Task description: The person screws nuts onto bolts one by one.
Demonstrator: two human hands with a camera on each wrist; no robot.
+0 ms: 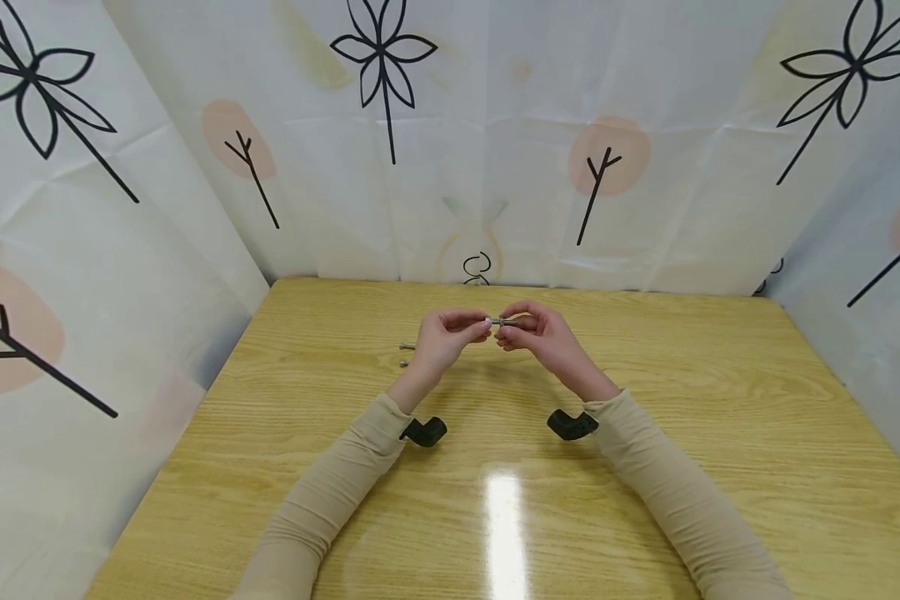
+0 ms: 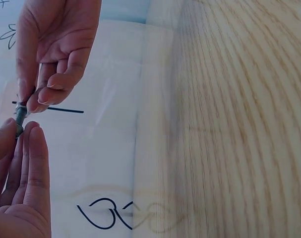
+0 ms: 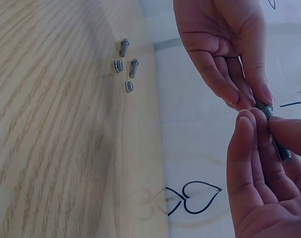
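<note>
Above the far part of the table, my left hand [image 1: 441,340] pinches the head end of a metal bolt [image 3: 285,152] between thumb and fingertips. Facing it, my right hand [image 1: 546,335] grips the same bolt farther along its shaft, with thumb and fingers around it. A small nut [image 1: 502,322] shows as a wider ring on the bolt, right at the right fingertips. In the right wrist view the threaded end sticks out past the right thumb, toward the palm. Both hands are close together, and the bolt lies roughly level between them in the head view.
On the wooden table [image 1: 495,417], beyond the left hand, lie two more bolts [image 3: 124,47] [image 3: 134,68] and two flanged nuts [image 3: 119,66] [image 3: 129,87]. Patterned white curtains [image 1: 487,167] stand along the table's back and sides. Black wrist devices [image 1: 426,432] hang at both cuffs.
</note>
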